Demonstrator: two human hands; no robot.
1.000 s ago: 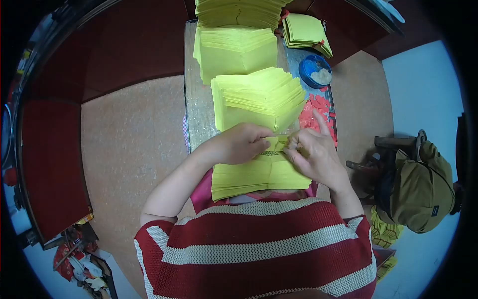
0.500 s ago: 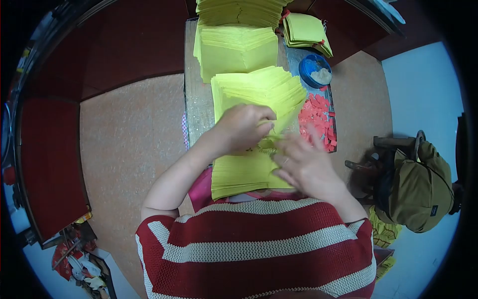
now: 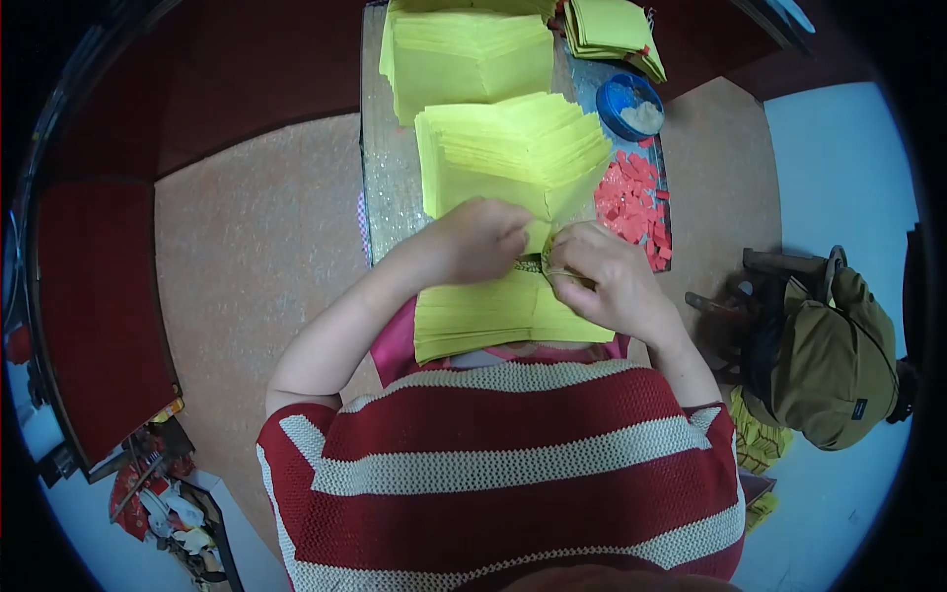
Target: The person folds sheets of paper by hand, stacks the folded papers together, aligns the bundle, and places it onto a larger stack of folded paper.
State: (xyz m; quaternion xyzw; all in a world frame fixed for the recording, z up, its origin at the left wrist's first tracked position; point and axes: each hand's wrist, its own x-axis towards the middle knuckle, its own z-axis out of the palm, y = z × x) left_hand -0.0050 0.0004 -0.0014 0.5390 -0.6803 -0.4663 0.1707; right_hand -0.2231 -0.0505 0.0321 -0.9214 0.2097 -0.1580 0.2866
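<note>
My left hand point(image 3: 483, 240) is closed, its fingertips pinching at yellow paper between the two hands; the exact grip is partly hidden. Facing it, my right hand point(image 3: 604, 271) has curled fingers and thumb closed on a yellow paper edge. Between the hands shows a small dark patterned strip point(image 3: 530, 264). Directly below them, against my body, lies a near stack of yellow paper point(image 3: 473, 324) with a crease down its middle. Just beyond the hands is a fanned stack of folded yellow sheets point(image 3: 503, 148).
More yellow sheets point(image 3: 469, 69) stand farther back on the table point(image 3: 390, 197). At right are red paper scraps point(image 3: 631, 202), a blue bowl point(image 3: 617, 99) holding a pale lump, and a bundle of yellow pads point(image 3: 607, 30). A chair with an olive backpack point(image 3: 824, 365) stands to the right.
My right hand has moved up and inward, from spread, blurred fingers to a closed grip near the left hand. The left hand stays nearly in place. The whole view has shifted slightly.
</note>
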